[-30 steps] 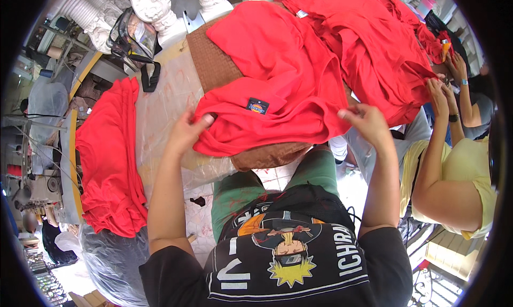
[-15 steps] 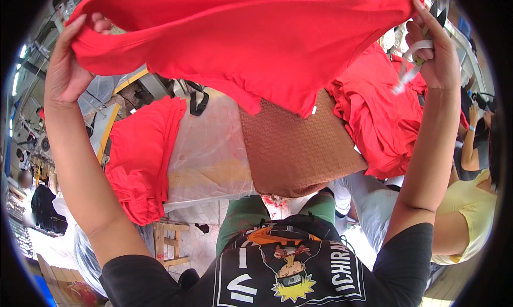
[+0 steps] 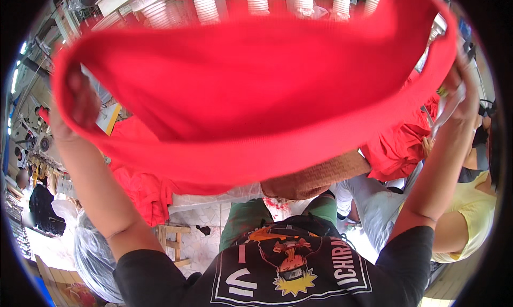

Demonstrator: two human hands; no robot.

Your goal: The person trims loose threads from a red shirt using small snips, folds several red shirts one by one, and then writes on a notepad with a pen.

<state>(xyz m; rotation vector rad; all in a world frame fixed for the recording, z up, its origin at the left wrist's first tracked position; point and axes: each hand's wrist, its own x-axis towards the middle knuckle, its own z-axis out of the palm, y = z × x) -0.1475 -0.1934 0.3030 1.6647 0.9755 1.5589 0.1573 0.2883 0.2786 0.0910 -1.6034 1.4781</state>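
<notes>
A red knit garment point(image 3: 240, 87) is stretched wide between my raised hands, its open edge facing me and its fabric smeared by motion. At the left end, my left hand point(image 3: 80, 106) grips the edge, with the fingers seen through the opening. My right hand point(image 3: 460, 96) grips the other end from outside, its fingers partly hidden and blurred. A white strip point(image 3: 451, 108) hangs at that hand; the dark-bladed snips that showed there earlier can hardly be made out.
Below the garment lie a red cloth pile point(image 3: 141, 192) on the left and another red pile point(image 3: 395, 154) on the right, beside a brown textured cover point(image 3: 315, 177). A person in a yellow top point(image 3: 462, 221) sits at right. White ribbed tubes point(image 3: 203, 5) line the far side; a wooden stool point(image 3: 173, 243) stands below.
The garment has swung and opened toward me, dropping lower and covering most of the table. Both hands have moved outward and down, still holding its edge.
</notes>
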